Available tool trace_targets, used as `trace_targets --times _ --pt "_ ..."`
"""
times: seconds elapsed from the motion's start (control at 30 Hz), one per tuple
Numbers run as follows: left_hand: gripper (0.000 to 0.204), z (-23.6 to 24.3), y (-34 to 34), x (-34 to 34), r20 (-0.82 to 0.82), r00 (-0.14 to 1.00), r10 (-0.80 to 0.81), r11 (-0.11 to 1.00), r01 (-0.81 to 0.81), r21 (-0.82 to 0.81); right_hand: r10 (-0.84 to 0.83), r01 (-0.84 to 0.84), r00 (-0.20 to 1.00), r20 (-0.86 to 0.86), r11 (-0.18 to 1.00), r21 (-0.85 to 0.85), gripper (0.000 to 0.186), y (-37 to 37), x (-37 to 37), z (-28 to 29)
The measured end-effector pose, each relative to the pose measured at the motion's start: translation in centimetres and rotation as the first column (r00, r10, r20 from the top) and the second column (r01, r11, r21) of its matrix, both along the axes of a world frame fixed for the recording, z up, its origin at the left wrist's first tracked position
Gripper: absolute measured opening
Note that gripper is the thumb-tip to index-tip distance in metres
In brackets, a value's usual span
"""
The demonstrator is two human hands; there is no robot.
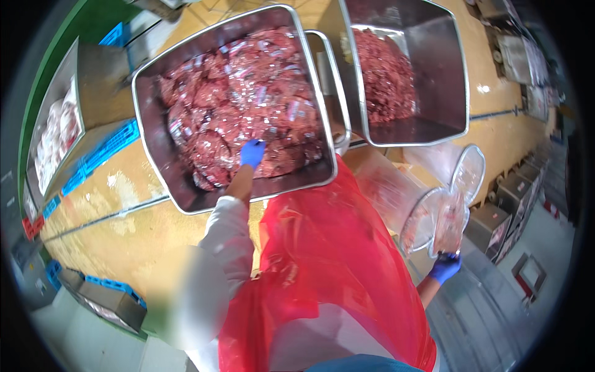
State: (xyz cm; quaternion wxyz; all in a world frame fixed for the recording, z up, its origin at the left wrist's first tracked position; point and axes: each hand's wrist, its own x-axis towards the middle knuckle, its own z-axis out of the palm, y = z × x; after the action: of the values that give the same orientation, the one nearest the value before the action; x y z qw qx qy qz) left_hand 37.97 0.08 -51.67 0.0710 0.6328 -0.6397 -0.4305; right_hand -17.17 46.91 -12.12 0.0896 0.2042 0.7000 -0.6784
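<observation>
My left hand [252, 153], in a blue glove, reaches into a large steel meat bin [152, 152]. Its fingers are closed against the bagged red meat [248, 102] heaped there; what lies between them, if anything, is hidden. The heap is chopped meat under shiny clear plastic. Far to my right, my right hand [445, 269], also blue-gloved, is closed on the lower end of a clear plastic bag [449, 220] with pinkish meat smears. Beside that bag are two round metal-rimmed hoops with clear plastic, a nearer hoop [406, 232] and a farther hoop [481, 162].
A second steel bin [437, 68] holds loose ground meat [384, 77]. Between the bins stands a bent tube handle [341, 93]. At far left is a bin of pale bagged pieces [59, 133]. The yellowish floor [118, 198] looks wet. Steel boxes [489, 226] line the right.
</observation>
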Motion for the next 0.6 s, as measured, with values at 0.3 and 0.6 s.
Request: trace_targets --times 0.3,0.6 --pt "0.045 3.2 -12.7 -9.0 0.19 0.941 -0.281 0.808 0.339 -0.482 -0.283 0.021 0.883 0.375 0.821 0.571 0.048 5.7 18.2 -7.2" --pt "0.019 -0.6 -18.9 -12.3 0.144 0.843 -0.519 0.731 0.525 -0.437 0.254 -0.424 0.899 0.355 0.707 0.566 0.037 -9.5 19.8 -4.5"
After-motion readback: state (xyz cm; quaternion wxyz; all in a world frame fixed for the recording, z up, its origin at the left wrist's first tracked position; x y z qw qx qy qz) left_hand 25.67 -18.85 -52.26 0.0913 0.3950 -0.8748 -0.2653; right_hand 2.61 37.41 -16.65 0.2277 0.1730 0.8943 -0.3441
